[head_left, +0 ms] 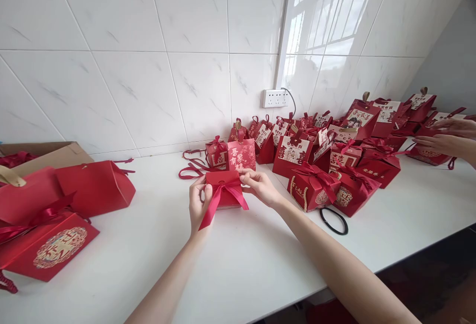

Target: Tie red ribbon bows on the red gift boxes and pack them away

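Note:
In the middle of the white table, a small red gift box point(224, 180) with a red ribbon bow point(227, 194) on its front sits between my hands. My left hand point(199, 202) grips its left side, thumb on the near face, with a ribbon tail hanging across the fingers. On the opposite side, my right hand point(258, 185) pinches the box near its upper right edge. Right behind stands a patterned red gift box point(241, 154) with white lettering. A loose ribbon point(191, 170) lies curled to the left of it.
Many red gift boxes crowd the right, with a black hair tie point(334, 221) in front. Larger red boxes point(67, 244) and a cardboard carton point(67, 158) stand left. Another person's hands point(442, 140) touch boxes at far right. A power strip point(277, 98) is on the wall.

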Motion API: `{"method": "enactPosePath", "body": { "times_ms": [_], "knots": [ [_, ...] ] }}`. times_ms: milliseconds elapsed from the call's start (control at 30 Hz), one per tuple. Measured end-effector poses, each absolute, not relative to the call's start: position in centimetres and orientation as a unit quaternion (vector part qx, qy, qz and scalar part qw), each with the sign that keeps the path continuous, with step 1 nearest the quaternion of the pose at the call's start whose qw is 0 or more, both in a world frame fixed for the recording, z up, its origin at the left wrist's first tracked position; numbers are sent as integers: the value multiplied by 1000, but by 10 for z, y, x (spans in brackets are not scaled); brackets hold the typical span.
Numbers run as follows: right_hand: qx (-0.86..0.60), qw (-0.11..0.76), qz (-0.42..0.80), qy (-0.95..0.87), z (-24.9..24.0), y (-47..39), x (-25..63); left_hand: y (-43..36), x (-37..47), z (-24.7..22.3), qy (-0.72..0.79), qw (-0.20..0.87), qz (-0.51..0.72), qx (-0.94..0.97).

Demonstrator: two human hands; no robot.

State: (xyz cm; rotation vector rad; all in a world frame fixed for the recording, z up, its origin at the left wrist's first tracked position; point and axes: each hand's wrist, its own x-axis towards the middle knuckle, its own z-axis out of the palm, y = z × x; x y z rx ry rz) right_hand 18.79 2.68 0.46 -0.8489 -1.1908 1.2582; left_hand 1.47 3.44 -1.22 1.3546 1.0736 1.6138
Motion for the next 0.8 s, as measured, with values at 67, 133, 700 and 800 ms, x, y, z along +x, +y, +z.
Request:
{"method": "enactPosePath", "body": {
  "times_ms": [67, 133, 700, 800],
  "knots": [
    [-361, 570, 537, -507, 5, 27, 188, 34, 15, -12, 420, 380, 631, 530],
    [-360, 570, 538, -507, 5, 27, 188, 34, 15, -12, 419, 380, 631, 530],
    [-365, 568, 536, -507, 4, 28, 189, 36, 15, -12, 419, 370, 632, 537],
    [-378, 578, 525, -497, 4, 29, 186, 39, 14, -13, 411, 381, 634, 533]
  ]
}}
